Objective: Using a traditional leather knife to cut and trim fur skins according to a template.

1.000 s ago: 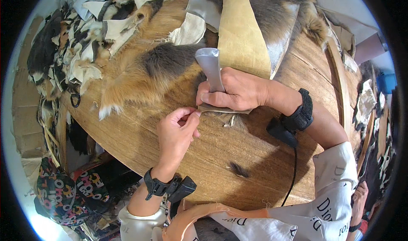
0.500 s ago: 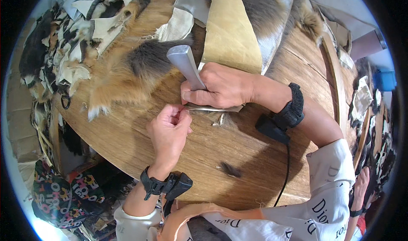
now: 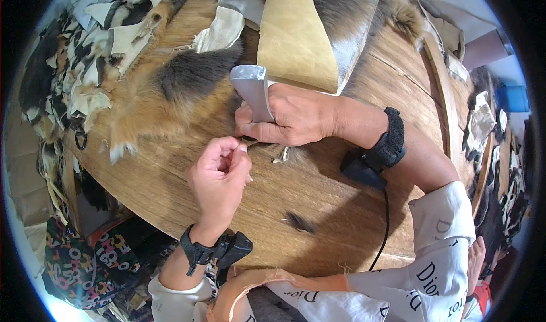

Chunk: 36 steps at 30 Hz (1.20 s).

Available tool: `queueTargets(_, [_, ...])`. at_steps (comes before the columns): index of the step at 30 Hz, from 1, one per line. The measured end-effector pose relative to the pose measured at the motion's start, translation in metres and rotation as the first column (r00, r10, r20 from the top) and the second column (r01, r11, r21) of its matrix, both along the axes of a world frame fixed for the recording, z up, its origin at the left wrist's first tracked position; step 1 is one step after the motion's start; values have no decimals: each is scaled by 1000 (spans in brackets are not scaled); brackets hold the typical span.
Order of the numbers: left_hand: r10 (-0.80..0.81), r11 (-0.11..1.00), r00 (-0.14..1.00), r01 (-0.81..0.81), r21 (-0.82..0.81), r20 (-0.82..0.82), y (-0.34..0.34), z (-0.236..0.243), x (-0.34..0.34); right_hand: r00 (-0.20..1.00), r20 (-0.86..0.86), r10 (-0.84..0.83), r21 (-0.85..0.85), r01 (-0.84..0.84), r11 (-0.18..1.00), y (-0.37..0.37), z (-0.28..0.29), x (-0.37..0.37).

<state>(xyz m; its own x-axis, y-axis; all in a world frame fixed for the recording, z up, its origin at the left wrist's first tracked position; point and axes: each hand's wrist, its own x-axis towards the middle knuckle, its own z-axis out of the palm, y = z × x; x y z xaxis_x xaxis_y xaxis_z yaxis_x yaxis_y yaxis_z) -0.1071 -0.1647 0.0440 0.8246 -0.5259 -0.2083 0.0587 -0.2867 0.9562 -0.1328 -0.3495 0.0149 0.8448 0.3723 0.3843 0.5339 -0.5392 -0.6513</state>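
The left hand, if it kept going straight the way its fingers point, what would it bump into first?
Probably the right hand, just past the left hand, which is pinching a thin strip at the fur pelt edge. Depth is hard to judge.

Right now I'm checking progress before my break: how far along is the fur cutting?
Done: loose scraps lie piled at the table's left edge. In hand: the right hand grips a grey knife on the brown fur, and the left hand pinches its edge. Left: most of that fur looks uncut.

Bright, even daylight; soft shadows fall under both forearms on the worktop [image 3: 341,208]; centre sharp, strong fisheye bending and dark vignette at the rim
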Motion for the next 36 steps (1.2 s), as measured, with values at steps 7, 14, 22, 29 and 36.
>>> queueTargets(7, [-34, 999, 999, 35, -22, 20, 7, 4, -5, 982, 185, 33, -16, -31, 999, -3, -11, -6])
queueTargets(14, [-56, 998, 998, 57, -38, 18, 13, 9, -9, 981, -193, -1, 98, 20, 995, -5, 6, -17])
queueTargets(22, [-72, 990, 997, 76, -123, 31, 20, 30, -12, 932, -362, -1, 50, 20, 999, -8, 21, -25])
queueTargets(29, [-373, 925, 703, 330, 187, 605, 5, 0, -4, 922, -270, -277, 240, 343, 908, -23, 43, -57])
queueTargets(36, [-580, 815, 682, 492, 307, 445, 6, -11, -14, 722, -269, -637, -156, 620, 769, -21, 73, -128])
